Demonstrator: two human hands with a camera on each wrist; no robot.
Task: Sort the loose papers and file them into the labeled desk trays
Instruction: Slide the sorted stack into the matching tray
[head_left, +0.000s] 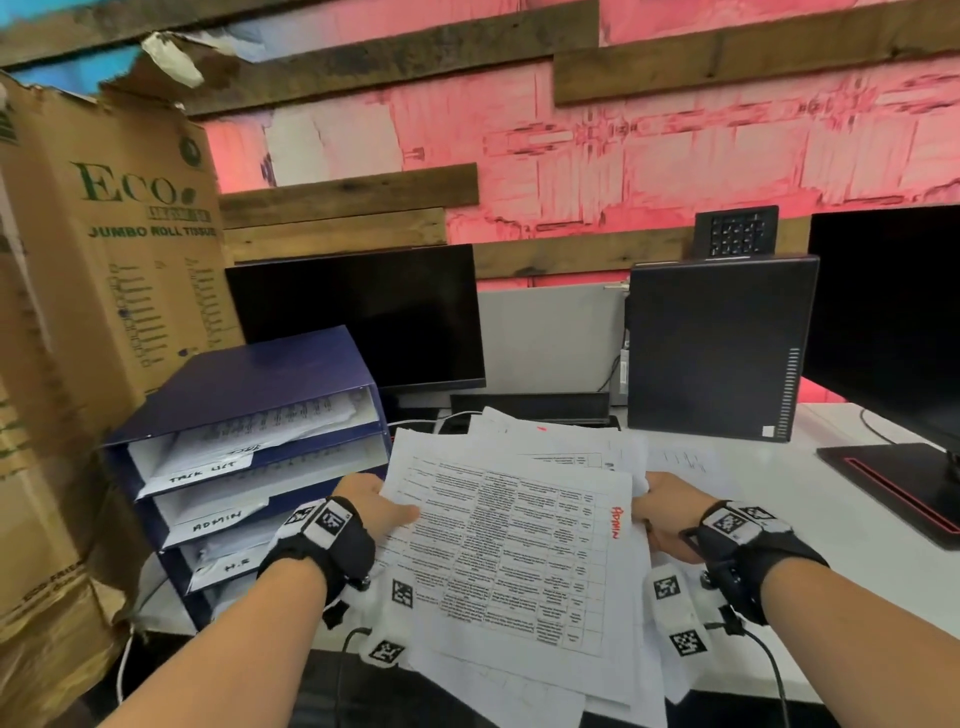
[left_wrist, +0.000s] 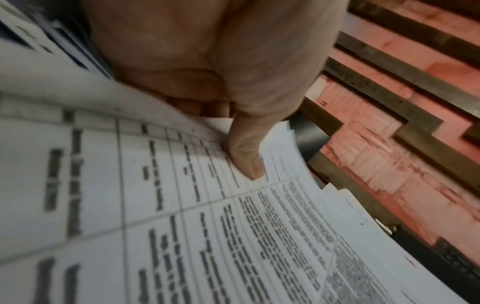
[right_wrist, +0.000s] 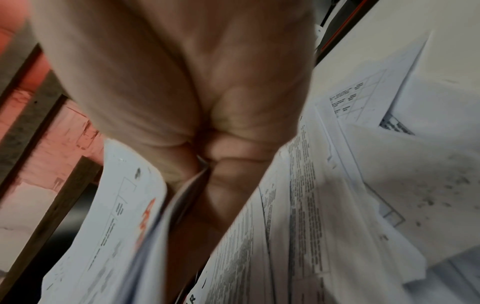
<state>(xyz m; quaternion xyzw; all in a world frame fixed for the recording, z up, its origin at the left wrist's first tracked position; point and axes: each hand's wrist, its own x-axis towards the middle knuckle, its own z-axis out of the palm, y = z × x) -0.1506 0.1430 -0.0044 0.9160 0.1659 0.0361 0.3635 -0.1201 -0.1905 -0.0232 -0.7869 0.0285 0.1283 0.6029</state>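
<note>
Holding a fanned stack of papers (head_left: 511, 551) over the tabletop (head_left: 810, 525) edge; left hand (head_left: 371, 506) and right hand (head_left: 670, 512) each grip a side. Top sheet reads ADMIN in red, so prob. next goes to the ADMIN slot of the blue trays (head_left: 249, 384), just left; monitor (head_left: 358, 312) behind, approx. clear path.

Left wrist: thumb (left_wrist: 246, 156) pinches the sheet's edge.

Right wrist: fingers (right_wrist: 228, 164) clamp sheets; more papers lie beneath.

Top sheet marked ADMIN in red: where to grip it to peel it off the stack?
Probably the right edge of the top sheet, beside the red ADMIN mark, coming from the right. There the right hand already pinches that edge, while the left hand thumb pins the left edge.
</note>
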